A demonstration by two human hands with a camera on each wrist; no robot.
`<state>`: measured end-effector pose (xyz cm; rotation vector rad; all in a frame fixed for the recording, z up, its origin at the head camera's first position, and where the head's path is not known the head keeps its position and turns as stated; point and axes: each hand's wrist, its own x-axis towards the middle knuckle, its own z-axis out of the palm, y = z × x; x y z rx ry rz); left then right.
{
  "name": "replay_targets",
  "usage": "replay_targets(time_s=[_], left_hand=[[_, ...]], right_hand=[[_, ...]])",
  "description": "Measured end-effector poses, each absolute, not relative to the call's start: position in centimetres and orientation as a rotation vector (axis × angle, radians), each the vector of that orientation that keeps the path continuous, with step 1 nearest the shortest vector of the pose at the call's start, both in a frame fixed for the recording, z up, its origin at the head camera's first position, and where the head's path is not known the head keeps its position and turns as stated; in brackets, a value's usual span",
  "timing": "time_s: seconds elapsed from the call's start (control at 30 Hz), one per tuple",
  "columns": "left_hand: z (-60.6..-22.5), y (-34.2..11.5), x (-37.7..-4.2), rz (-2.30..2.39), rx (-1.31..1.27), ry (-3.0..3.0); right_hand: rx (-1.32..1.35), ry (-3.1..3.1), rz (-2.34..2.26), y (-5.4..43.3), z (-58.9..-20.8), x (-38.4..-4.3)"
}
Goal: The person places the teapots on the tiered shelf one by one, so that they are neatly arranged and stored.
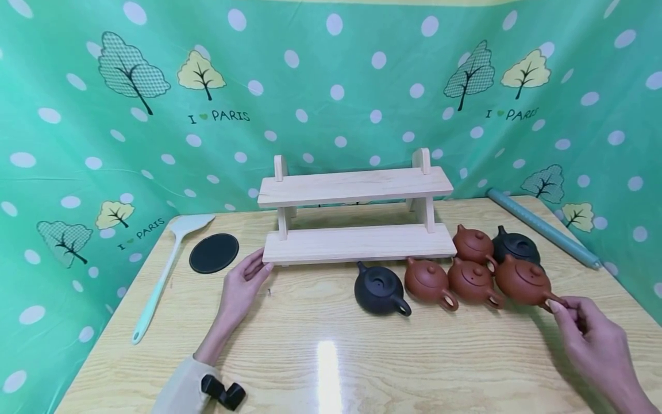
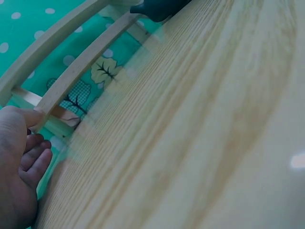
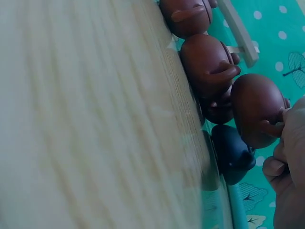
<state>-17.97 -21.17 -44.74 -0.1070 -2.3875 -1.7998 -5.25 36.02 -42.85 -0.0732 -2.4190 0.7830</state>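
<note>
My right hand pinches the handle of a brown clay teapot. In the right wrist view that teapot hangs above the tabletop, higher than its neighbours. At the left end of a two-tier wooden shelf, my left hand holds the lower board's corner between thumb and fingers. Two more brown teapots stand in front of the shelf's right end, and another brown one sits behind them. A black teapot is at the left of this row; a second black teapot is partly hidden behind the held one.
A pale green spatula and a round black mat lie on the left side of the wooden table. A grey-green roll lies along the back right edge. Green dotted cloth hangs around the table.
</note>
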Motion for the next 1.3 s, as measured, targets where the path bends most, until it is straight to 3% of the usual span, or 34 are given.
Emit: replay_targets(time_s=[1.3], left_hand=[[-44.8,-21.2,-18.0,-1.83,-0.131,-2.355]], right_hand=[[0.154,-2.303,0.961,32.3,-39.9,-8.5]])
